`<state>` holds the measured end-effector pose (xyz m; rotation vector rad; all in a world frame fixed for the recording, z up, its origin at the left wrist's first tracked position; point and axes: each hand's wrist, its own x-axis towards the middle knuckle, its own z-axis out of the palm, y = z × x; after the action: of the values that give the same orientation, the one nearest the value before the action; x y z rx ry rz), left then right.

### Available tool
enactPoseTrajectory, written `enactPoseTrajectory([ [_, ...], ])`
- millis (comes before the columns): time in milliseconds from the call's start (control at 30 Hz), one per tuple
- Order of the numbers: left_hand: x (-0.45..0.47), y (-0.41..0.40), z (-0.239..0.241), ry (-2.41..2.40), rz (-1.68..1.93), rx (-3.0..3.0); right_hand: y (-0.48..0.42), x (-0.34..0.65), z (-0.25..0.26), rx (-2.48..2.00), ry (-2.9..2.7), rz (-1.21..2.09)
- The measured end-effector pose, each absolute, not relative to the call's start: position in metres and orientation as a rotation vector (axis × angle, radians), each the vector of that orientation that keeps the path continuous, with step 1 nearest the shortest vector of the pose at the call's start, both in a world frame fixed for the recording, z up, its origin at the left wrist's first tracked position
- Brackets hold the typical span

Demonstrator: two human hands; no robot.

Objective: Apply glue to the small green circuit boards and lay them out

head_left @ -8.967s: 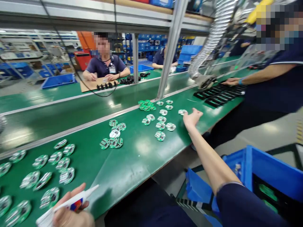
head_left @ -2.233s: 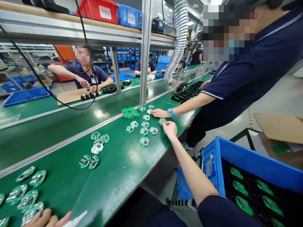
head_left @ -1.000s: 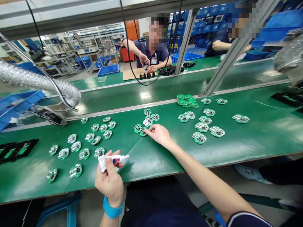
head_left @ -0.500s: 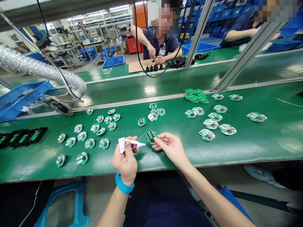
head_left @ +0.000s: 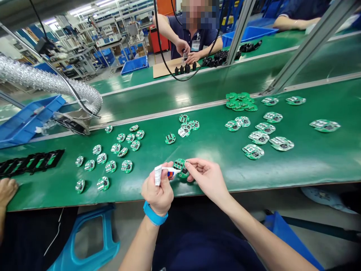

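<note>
My left hand (head_left: 158, 190), with a blue wristband, is shut around a white tube of glue (head_left: 163, 172). The tube's narrow tip points right and reaches the edge of a round green circuit board (head_left: 181, 168). My right hand (head_left: 207, 176) pinches that board from the right with its fingertips, a little above the green belt. Part of the board's rim is hidden behind the fingers and the tube. Several similar boards (head_left: 170, 139) lie scattered on the belt just beyond my hands.
More boards lie in groups along the green conveyor belt (head_left: 310, 165). A black holder (head_left: 31, 162) sits at its left, near a co-worker's hand (head_left: 8, 192). A silver flexible duct (head_left: 47, 84) and blue tray (head_left: 31, 120) lie beyond. A blue stool (head_left: 87, 241) stands below.
The view has swung left along the belt. My right hand has picked a board off the belt, and my left hand has brought the glue tube's tip up to it.
</note>
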<state>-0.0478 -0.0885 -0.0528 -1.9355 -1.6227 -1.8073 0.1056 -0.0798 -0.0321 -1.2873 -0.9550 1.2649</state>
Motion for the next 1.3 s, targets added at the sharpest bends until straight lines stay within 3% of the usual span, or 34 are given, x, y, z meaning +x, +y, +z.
enactPoseTrajectory([
  [433,-0.058,-0.083,-0.055,-1.304,-1.53,-1.924,-0.085,0.104,-0.026,-1.268,-0.955,1.257],
  [1300,-0.052,-0.079,-0.046,-1.29,-1.639,-1.889,-0.091,0.103,-0.024,-1.255,-0.995,1.237],
])
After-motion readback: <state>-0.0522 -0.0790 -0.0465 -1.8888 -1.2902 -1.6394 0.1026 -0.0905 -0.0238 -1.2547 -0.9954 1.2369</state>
